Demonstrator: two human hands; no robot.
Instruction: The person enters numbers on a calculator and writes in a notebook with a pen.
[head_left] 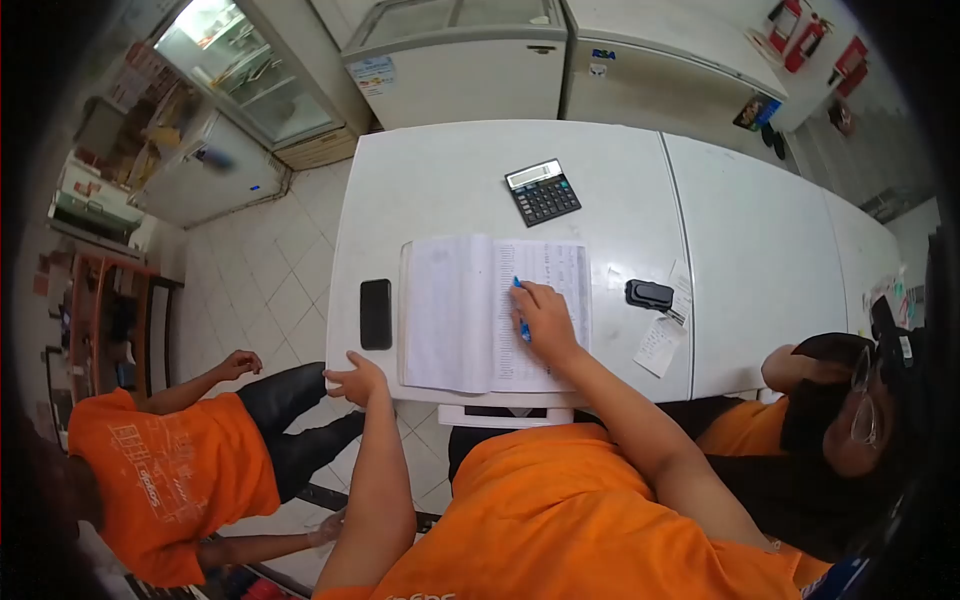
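Note:
An open notebook [450,310] lies on the white table [430,180], its right page filled with rows of writing. On that page rests my right hand [546,318], its fingers closed around a blue pen [525,328]. My left hand [357,381] is at the table's front left corner, fingers spread and holding nothing. Just above it, left of the notebook, a black phone [376,314] lies flat. Beyond the notebook is a black calculator [542,192]. To the right, a small black device [649,294] sits by paper slips [659,345].
A person in an orange shirt [180,470] is at the left, and another person [800,430] sits close on my right. Chest freezers [455,85] stand behind the table. A glass-door fridge [250,75] is at the back left. Fire extinguishers [805,45] hang at the back right.

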